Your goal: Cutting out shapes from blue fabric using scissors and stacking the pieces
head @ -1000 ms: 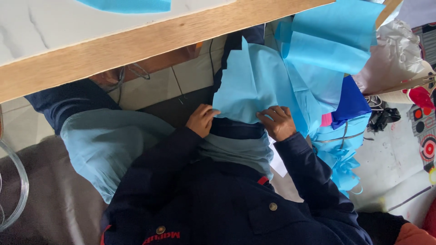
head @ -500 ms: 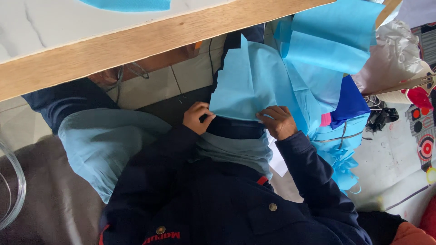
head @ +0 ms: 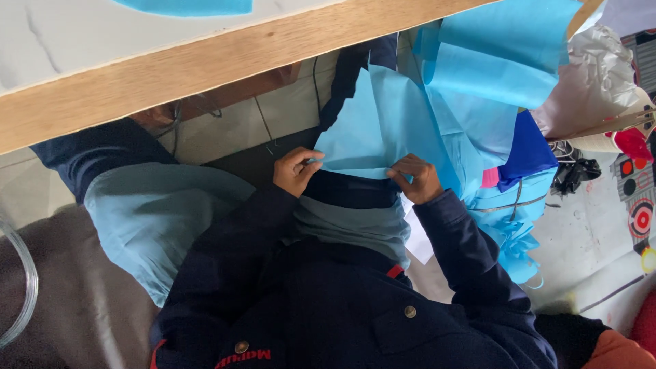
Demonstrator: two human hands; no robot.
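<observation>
I hold a light blue sheet of thin fabric [head: 383, 130] in front of my lap. My left hand [head: 295, 171] pinches its lower edge at the left corner. Further right, my right hand [head: 415, 178] pinches the same edge. The edge runs roughly straight between both hands. Below it lie a dark navy fabric [head: 352, 191] and a grey-blue fabric [head: 355, 229] on my lap. My dark jacket sleeves reach up from the bottom of the view.
A wooden-edged table [head: 205, 65] with a white top crosses the top. More light blue sheets [head: 502, 61], a dark blue piece [head: 526, 150] and a white bag [head: 594, 75] lie at right. Grey-blue cloth [head: 157, 212] and a clear tube [head: 27, 280] are at left.
My left hand has shifted slightly left and up along the sheet's edge. The edge between my hands looks straighter. My right hand has hardly moved.
</observation>
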